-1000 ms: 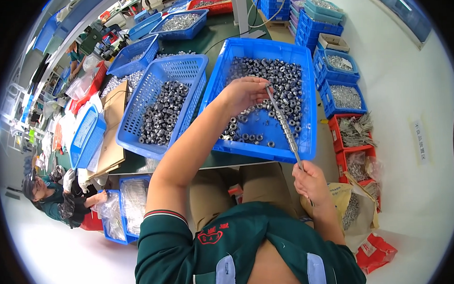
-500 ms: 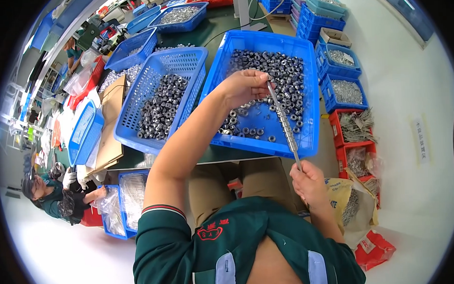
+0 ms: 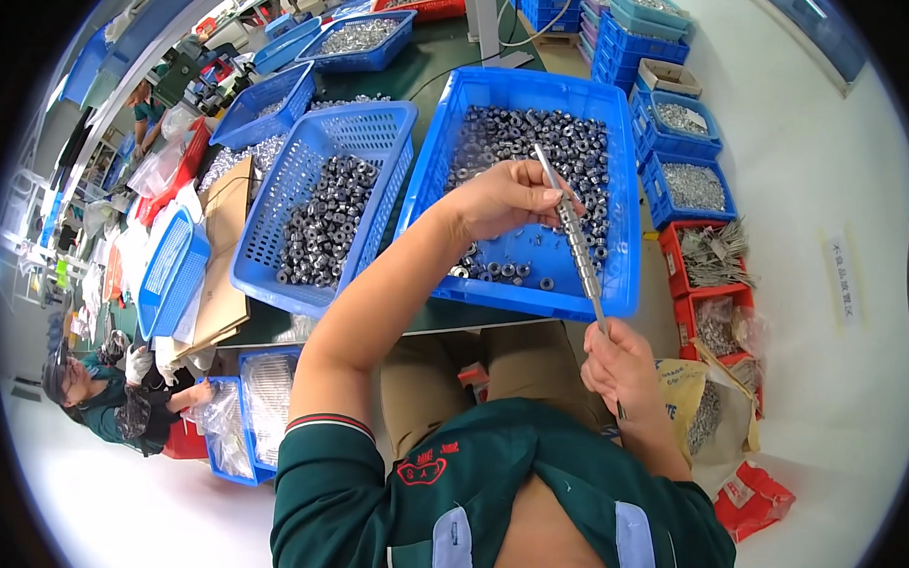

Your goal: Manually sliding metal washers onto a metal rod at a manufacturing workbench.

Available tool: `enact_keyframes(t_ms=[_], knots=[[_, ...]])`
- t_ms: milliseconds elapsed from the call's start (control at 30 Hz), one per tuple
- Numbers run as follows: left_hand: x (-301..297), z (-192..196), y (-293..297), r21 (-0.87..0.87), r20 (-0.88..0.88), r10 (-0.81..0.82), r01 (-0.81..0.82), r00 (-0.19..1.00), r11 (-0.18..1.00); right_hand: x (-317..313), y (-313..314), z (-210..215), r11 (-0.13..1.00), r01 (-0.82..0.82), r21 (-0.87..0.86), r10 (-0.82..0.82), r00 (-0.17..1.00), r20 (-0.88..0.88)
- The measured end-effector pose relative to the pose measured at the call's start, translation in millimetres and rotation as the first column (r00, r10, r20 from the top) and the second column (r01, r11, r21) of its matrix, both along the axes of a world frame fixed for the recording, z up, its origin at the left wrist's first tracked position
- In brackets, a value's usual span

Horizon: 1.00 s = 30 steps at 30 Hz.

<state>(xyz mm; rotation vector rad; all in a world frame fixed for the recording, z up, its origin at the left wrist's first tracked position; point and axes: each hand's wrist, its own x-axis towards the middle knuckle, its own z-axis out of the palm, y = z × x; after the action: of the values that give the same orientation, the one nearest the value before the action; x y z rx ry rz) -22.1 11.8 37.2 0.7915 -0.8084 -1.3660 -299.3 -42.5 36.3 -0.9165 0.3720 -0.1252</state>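
Observation:
A slim metal rod (image 3: 543, 161) slants over the near right part of a blue plastic bin (image 3: 628, 228), with a row of small metal rings (image 3: 582, 255) threaded along its middle. My right hand (image 3: 620, 366) is closed around the rod's lower end, just outside the bin's near edge. Thumb and fingers of my left hand (image 3: 520, 197) close on the rod at the upper end of the row. Above them the bare tip sticks out. Loose dark metal rings (image 3: 539, 131), like small nuts, cover much of the bin floor. What lies under my left fingers is hidden.
Left of the bin stands a blue perforated basket (image 3: 394, 121) of similar rings. Cardboard sheets (image 3: 223, 252) and another blue basket (image 3: 173, 264) lie farther left. Stacked crates (image 3: 693, 186) of metal parts line the right. A co-worker (image 3: 108, 396) sits at the lower left.
My left hand has slid down the rod from its tip to the row of rings, leaving the tip bare. My right hand keeps hold of the lower end.

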Motion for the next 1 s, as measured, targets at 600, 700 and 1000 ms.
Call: enact_keyframes(t_ms=[600,700,1000], knots=[[-26,-17,2,0.359,0.904,-0.39,-0.183,-0.177,0.915,-20,-14,-11,0.99,0.061,-0.128,-0.079,0.987,-0.143],[-29,-27,-4,0.399,0.829,-0.449,-0.207,-0.335,0.893,-20,-16,-10,0.99,0.036,-0.137,-0.058,0.985,-0.162],[9,-41,-10,0.071,0.948,-0.187,-0.402,-0.259,0.913,-17,-17,-12,0.993,0.019,-0.112,-0.036,0.989,-0.147]])
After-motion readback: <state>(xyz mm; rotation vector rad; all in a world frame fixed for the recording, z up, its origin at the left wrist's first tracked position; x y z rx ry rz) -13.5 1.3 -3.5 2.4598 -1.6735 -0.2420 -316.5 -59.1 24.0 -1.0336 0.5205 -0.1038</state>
